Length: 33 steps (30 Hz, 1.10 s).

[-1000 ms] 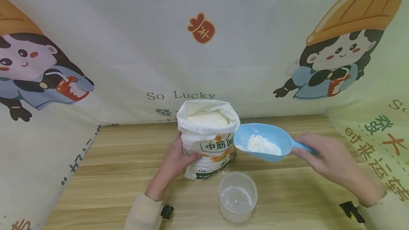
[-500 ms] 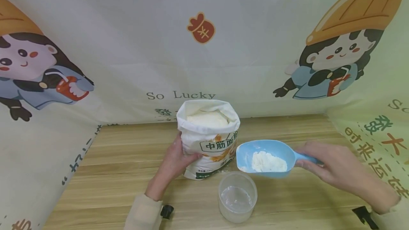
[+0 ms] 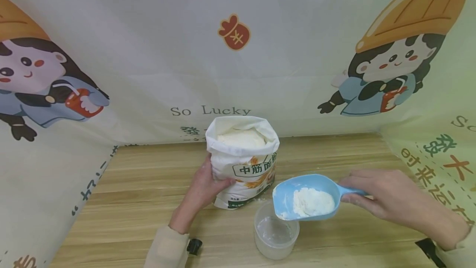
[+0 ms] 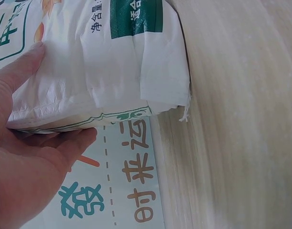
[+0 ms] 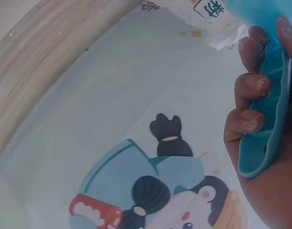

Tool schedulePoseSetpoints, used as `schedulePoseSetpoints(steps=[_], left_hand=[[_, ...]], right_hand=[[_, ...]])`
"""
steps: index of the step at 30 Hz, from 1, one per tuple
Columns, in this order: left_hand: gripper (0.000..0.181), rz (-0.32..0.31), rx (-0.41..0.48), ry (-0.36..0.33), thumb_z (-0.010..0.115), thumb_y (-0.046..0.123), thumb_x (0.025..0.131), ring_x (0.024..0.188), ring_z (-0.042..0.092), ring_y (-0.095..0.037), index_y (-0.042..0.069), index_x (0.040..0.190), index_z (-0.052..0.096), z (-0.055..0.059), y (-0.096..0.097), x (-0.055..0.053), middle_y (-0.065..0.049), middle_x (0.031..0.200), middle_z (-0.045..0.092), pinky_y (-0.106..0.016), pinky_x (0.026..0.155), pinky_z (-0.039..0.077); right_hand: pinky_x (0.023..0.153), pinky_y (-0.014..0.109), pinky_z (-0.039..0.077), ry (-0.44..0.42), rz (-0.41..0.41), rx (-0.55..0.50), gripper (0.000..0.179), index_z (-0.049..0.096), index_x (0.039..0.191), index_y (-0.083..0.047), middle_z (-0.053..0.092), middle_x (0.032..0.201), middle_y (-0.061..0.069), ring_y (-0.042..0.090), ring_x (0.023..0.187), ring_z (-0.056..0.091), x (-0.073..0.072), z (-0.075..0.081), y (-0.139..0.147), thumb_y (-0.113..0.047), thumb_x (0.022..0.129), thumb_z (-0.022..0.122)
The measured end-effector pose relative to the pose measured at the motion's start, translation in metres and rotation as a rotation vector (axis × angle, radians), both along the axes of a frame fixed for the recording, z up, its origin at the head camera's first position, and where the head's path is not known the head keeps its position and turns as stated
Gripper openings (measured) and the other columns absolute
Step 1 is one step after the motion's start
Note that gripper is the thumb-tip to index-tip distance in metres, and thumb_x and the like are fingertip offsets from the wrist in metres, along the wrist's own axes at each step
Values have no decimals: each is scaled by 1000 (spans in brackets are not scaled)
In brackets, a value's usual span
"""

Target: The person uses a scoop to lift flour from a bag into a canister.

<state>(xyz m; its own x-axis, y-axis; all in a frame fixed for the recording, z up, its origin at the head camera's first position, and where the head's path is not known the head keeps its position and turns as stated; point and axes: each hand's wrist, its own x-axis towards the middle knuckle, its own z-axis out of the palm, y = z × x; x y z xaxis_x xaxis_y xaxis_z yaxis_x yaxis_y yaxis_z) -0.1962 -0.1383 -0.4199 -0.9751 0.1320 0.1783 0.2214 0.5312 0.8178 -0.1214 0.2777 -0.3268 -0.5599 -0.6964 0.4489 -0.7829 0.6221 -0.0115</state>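
Observation:
My left hand grips the left side of an open white flour bag; in the left wrist view the thumb lies on the printed front and the fingers go behind. Flour shows in the bag's mouth. My right hand holds a light blue scoop by its handle. A heap of white flour lies in the scoop. The scoop's front end overlaps the far right rim of a clear round plastic tub in the head view. In the right wrist view, fingers curl round the ribbed handle.
The wooden tabletop has a few white specks beside the bag's base. A printed cloth with cartoon figures walls in the back and both sides.
The right hand has brought the loaded scoop away from the bag's right edge, down and nearer, to over the tub's rim. Left hand, bag and tub stay put.

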Motion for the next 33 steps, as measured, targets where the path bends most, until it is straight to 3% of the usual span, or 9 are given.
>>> schedulePoseSetpoints(steps=[6,13,17,21,25,27,33], left_hand=[[103,-9,4,6,90,9,77,131,55,-41,10,160,28,-1,-1,-1,-19,141,60,-60,111,43],[104,-7,5,8,90,10,77,130,56,-42,10,160,28,-1,-1,0,-19,141,60,-60,110,44],[104,-5,3,8,90,10,76,130,56,-42,9,160,29,-1,-1,0,-20,140,61,-60,110,44],[104,-3,6,3,90,10,77,130,56,-43,9,160,28,0,-1,0,-21,141,60,-61,111,43],[104,-4,8,-4,90,10,77,131,55,-43,9,160,27,0,-1,0,-21,142,59,-61,111,42],[104,-5,6,-3,90,10,77,131,55,-43,8,160,27,0,-1,0,-21,142,59,-61,112,42],[102,-6,9,-6,89,9,78,132,55,-42,8,159,28,1,0,1,-21,141,60,-60,113,41]], right_hand=[[53,18,50,26,20,53,17,77,105,-27,66,91,-21,-5,73,59,2,3,-5,-39,94,75],[51,21,50,82,60,87,40,77,104,-25,67,91,-17,4,74,64,2,6,-11,-53,106,50],[50,23,50,97,64,127,46,77,106,-24,66,90,-16,6,74,64,4,11,-15,-54,107,42],[50,25,50,109,57,176,31,76,106,-24,65,89,-15,7,74,63,7,17,-21,-49,103,58],[52,28,53,135,49,235,24,76,104,-23,68,89,-13,11,74,65,8,23,-30,-36,84,81],[53,28,54,147,50,264,27,75,102,-22,67,87,-12,11,73,65,9,26,-35,-32,79,85],[54,27,52,142,49,334,25,72,95,-21,65,85,-13,11,71,62,11,30,-47,-33,80,87]])
